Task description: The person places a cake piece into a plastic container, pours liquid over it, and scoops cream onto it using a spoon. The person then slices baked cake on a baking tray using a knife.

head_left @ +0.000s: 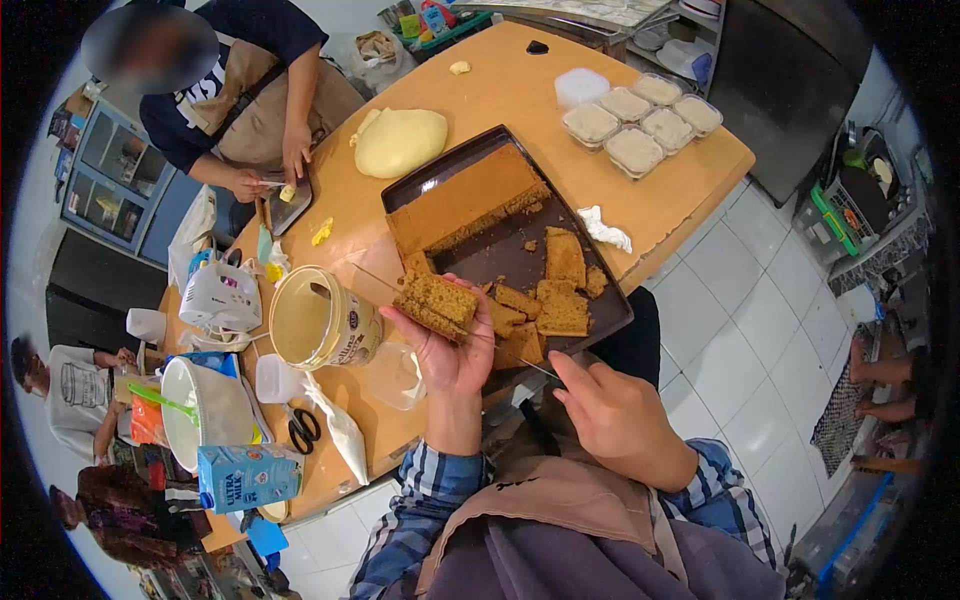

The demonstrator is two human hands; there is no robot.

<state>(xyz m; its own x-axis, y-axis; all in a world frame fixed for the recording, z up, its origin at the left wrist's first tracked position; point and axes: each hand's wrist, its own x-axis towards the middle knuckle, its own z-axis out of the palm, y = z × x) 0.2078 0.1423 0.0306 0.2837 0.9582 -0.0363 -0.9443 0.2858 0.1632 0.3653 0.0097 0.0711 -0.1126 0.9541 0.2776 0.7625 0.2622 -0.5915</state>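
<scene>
My left hand (455,350) is closed around a piece of brown sponge cake (436,305), held up above the near edge of a dark baking tray (500,250). My right hand (620,415) grips a thin metal utensil (538,368); only a short part shows, so its kind is unclear. It points toward the cut cake pieces (563,308) at the tray's near right. A long uncut slab of cake (470,200) lies along the tray's far side. Left of my left hand stands an open tub (335,325) with a utensil inside.
Lidded clear boxes (635,155) sit at the far right, near crumpled tissue (605,228). Pale dough (400,143) lies behind the tray. A piping bag (340,440), scissors (303,428), milk carton (250,475) and white mixer (222,295) occupy the left. Another person's hands (270,170) work across the table.
</scene>
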